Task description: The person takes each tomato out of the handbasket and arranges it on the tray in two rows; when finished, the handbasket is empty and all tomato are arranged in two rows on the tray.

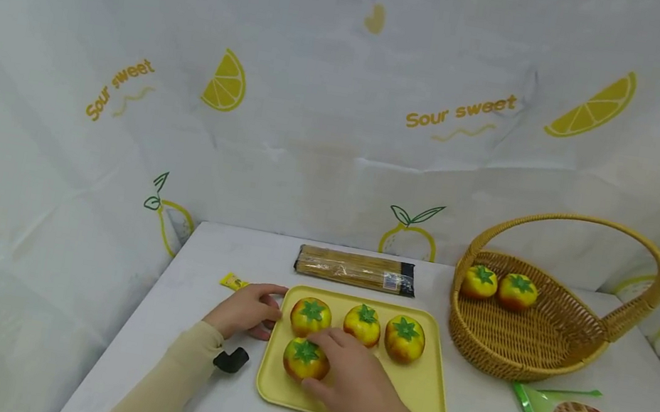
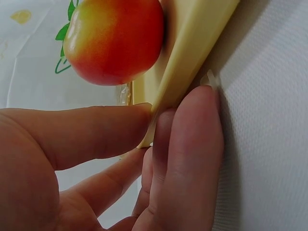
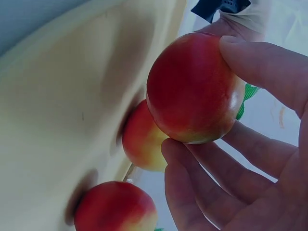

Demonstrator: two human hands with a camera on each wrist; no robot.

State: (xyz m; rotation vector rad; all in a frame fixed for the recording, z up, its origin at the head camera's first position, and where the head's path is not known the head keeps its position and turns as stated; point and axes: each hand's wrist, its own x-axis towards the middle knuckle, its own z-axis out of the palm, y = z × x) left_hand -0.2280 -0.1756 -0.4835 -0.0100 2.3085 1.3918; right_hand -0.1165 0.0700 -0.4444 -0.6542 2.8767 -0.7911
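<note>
My right hand (image 1: 362, 388) curls round the near-left tomato (image 1: 303, 359) on the yellow tray (image 1: 428, 394) while my left hand (image 1: 249, 308) pinches the tray's far-left rim, and a loose grip could, I think, send it rolling into its neighbours.

The right hand (image 1: 356, 383) grips a red-yellow toy tomato (image 1: 303, 359) on the shallow yellow plastic tray (image 1: 423, 394). The left hand (image 1: 249, 310) holds the tray's left rim. Three more tomatoes sit behind.

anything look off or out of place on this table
Nothing stands out. Four fruits sit upright on the yellow tray, two in the wicker basket. The right hand grips the front fruit; the left hand holds the tray's edge.
</note>
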